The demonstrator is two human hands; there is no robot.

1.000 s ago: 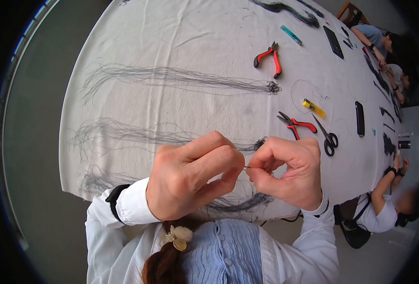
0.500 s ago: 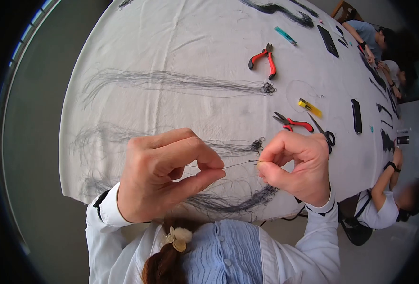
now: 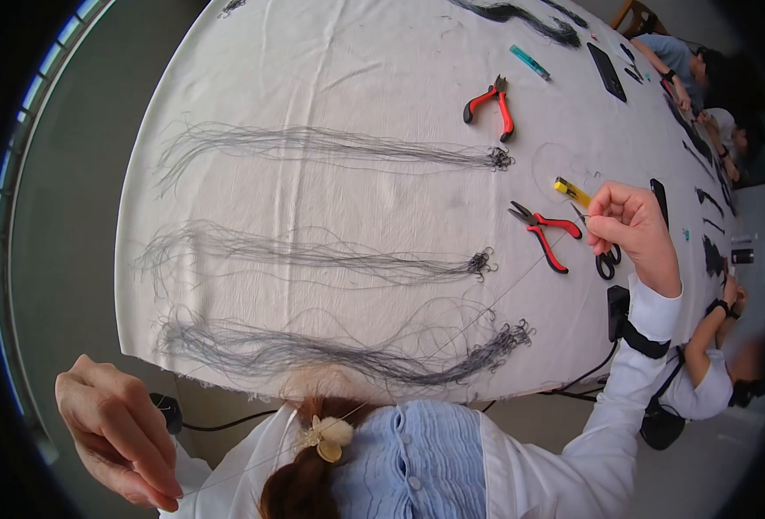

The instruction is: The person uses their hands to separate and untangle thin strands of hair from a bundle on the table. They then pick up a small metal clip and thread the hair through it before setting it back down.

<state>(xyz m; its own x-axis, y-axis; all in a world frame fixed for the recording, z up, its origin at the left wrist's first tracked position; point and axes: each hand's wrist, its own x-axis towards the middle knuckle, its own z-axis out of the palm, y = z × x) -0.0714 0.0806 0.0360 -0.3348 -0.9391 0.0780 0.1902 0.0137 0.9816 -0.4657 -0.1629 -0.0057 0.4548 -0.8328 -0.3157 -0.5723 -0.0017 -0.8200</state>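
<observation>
My left hand [image 3: 118, 432] is low at the left, off the table edge, its fingertips pinched on a thin fishing line. That line runs taut and slanting up across the table to my right hand [image 3: 633, 229], which pinches a small dark fishing hook at the line's end, mostly hidden by the fingers. Below the line lies a thick bundle of dark lines [image 3: 348, 353] with a cluster of hooks [image 3: 514, 339] at its right end. Two thinner bundles, a middle one [image 3: 348, 259] and an upper one [image 3: 348, 149], lie beyond it, also ending in hooks.
Near my right hand are red-handled pliers [image 3: 545, 238], black scissors [image 3: 607, 261] and a yellow lighter [image 3: 571, 190]. Farther off lie red-handled cutters [image 3: 495, 105], a teal cutter [image 3: 530, 63] and a phone [image 3: 606, 72]. Several people [image 3: 702, 368] work along the right side.
My hands have moved far apart, the left down and left past the table edge, the right up and right. The line between them is now stretched long.
</observation>
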